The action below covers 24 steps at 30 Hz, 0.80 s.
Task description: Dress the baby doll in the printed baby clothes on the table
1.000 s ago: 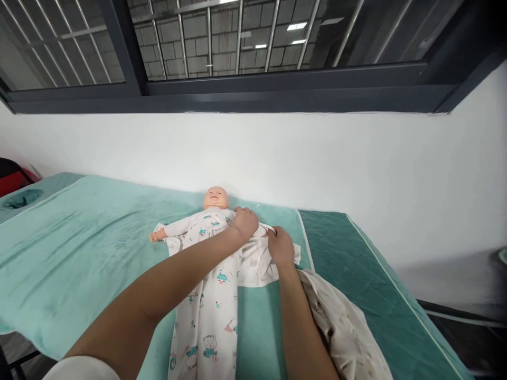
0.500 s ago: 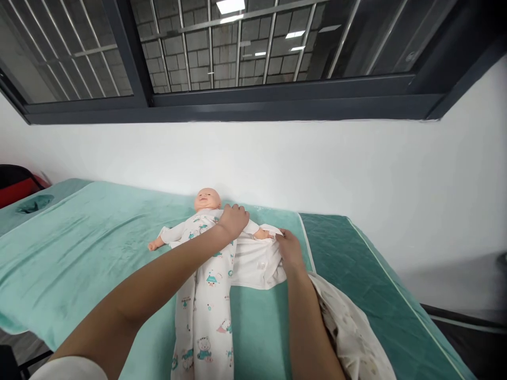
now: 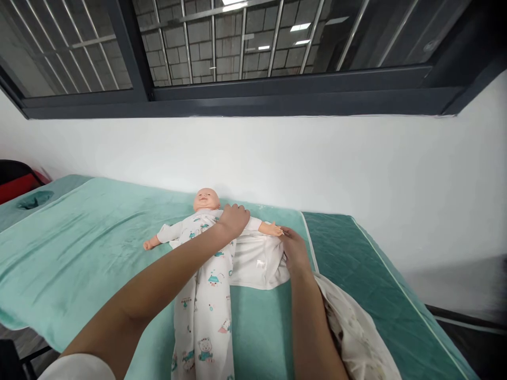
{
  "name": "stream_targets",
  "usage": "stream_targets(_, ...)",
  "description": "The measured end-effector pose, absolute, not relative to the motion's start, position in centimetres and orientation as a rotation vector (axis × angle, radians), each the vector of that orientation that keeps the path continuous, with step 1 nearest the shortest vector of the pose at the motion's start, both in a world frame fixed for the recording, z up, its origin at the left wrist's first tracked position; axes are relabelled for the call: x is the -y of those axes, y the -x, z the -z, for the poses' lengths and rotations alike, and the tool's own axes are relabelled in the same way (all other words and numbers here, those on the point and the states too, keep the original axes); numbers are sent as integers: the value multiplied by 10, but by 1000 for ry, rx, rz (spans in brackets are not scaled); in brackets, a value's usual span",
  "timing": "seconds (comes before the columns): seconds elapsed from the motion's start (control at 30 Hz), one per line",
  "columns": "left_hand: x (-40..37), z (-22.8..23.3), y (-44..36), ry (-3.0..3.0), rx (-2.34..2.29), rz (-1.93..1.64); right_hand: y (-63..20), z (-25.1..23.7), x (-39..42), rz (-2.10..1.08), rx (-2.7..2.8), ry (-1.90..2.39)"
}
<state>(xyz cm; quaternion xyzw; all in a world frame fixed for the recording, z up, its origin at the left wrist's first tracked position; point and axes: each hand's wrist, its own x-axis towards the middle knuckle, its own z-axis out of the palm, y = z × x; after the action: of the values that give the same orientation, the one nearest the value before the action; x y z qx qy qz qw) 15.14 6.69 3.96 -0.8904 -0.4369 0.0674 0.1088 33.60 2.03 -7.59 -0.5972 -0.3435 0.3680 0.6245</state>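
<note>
Head view: your left hand (image 3: 234,219) rests open-fingered on the baby doll's (image 3: 206,200) chest while your right hand (image 3: 295,253) pinches its white patterned sleepsuit (image 3: 206,306).

Looks like an infant-care training room: plastic baby doll (image 3: 206,203) in a printed white sleepsuit lying on a teal towel-covered massage bed (image 3: 79,253), face hole (image 3: 34,199) at the bed's far-left end, barred dark-framed window (image 3: 237,53) above the bed.

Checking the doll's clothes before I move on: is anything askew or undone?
Yes. The printed sleepsuit is open on one side: its white flap lies spread on the teal cover under the right hand. The left hand rests on the doll.
</note>
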Motion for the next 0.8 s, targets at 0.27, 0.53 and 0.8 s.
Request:
stream_targets(0.27,-58,-29,-183,2708,1321,-247,-328,59,-3,-127,902,1391)
stream_targets(0.53,-33,-26,-144,2769,1376,60,-278,61,-7,-281,1330,1339)
stream_targets(0.8,-14,24,-14,2616,1864,1675,-238,67,-4,-394,1642,1321)
